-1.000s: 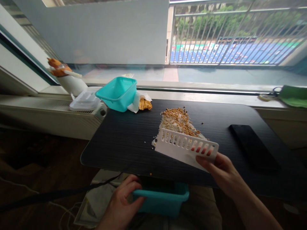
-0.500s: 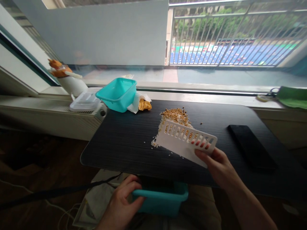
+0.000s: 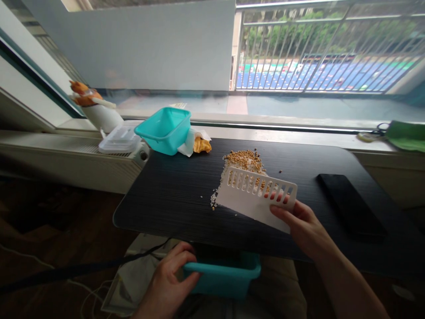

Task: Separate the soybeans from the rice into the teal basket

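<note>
My right hand grips the right end of a white slotted plastic plate, thumb on the near face and fingertips showing through the slots. The plate is tilted over the near side of a pile of yellow beans and white grains. Some loose grains lie by its left end. Below the table's front edge, my left hand is closed on the left rim of a teal plastic bin. The bin's far part is hidden under the tabletop.
On the dark table, a second teal bin stands at the back left beside a crumpled orange-brown item. A black phone lies at the right. Behind, a clear plastic lid rests on the radiator, and a green cloth is on the sill.
The slotted plate has shifted slightly, its right end a little further left. Fewer loose white grains lie in front of it. My left hand stays on the bin rim.
</note>
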`<action>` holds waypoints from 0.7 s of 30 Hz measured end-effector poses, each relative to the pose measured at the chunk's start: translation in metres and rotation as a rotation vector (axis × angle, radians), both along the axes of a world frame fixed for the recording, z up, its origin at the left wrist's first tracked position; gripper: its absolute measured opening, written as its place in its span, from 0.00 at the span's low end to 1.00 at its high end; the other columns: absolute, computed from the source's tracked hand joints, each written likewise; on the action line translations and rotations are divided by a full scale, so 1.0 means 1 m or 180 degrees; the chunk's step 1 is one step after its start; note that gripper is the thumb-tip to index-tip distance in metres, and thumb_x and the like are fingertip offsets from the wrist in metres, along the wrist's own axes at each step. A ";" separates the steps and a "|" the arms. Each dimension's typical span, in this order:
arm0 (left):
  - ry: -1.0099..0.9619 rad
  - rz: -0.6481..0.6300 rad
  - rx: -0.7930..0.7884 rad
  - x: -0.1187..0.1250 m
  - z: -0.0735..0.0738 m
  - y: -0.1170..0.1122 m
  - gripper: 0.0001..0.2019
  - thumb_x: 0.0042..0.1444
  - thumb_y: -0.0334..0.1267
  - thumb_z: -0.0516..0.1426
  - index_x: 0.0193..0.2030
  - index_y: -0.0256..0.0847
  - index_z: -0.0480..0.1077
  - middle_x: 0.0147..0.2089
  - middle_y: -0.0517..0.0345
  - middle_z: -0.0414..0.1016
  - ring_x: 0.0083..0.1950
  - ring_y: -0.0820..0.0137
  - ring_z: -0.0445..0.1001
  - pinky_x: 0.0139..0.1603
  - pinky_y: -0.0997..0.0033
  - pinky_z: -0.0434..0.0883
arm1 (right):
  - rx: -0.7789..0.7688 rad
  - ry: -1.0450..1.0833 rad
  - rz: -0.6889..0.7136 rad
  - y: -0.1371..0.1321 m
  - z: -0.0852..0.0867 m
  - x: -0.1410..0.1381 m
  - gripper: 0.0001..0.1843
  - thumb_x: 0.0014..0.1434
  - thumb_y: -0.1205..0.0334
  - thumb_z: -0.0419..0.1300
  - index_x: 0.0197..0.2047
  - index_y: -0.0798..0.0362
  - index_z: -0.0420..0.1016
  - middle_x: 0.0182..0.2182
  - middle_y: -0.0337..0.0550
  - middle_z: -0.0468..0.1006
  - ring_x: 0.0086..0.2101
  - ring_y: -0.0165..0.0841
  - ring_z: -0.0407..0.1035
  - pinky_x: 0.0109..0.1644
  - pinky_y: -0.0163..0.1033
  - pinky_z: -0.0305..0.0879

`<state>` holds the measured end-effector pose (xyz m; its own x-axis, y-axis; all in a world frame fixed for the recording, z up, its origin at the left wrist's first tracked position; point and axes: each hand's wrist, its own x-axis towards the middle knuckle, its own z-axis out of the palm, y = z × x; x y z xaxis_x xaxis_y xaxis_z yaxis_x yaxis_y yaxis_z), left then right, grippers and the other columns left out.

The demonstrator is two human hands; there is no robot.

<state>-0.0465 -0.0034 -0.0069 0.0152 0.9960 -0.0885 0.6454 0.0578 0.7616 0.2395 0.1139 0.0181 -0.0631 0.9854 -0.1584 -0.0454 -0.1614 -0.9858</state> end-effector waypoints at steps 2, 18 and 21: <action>0.0009 0.0006 -0.0025 0.000 0.001 0.000 0.05 0.47 0.29 0.59 0.26 0.42 0.74 0.37 0.57 0.76 0.40 0.65 0.77 0.40 0.75 0.73 | -0.0017 -0.0061 0.0015 0.000 0.001 -0.002 0.16 0.50 0.51 0.69 0.42 0.47 0.82 0.40 0.43 0.84 0.42 0.44 0.76 0.48 0.47 0.71; -0.0029 -0.0045 0.0038 0.004 0.004 0.001 0.06 0.45 0.28 0.58 0.25 0.42 0.74 0.36 0.57 0.76 0.39 0.66 0.78 0.39 0.76 0.73 | -0.0143 -0.0160 0.0166 -0.009 -0.003 0.008 0.17 0.49 0.50 0.70 0.41 0.48 0.83 0.41 0.45 0.85 0.43 0.46 0.76 0.50 0.48 0.70; -0.0040 -0.0021 0.0055 0.003 0.004 0.000 0.06 0.45 0.28 0.58 0.25 0.42 0.74 0.36 0.57 0.76 0.39 0.65 0.78 0.40 0.75 0.74 | -0.0216 -0.0251 0.0262 -0.011 0.002 0.011 0.18 0.49 0.50 0.70 0.41 0.50 0.84 0.40 0.47 0.85 0.42 0.47 0.77 0.49 0.50 0.71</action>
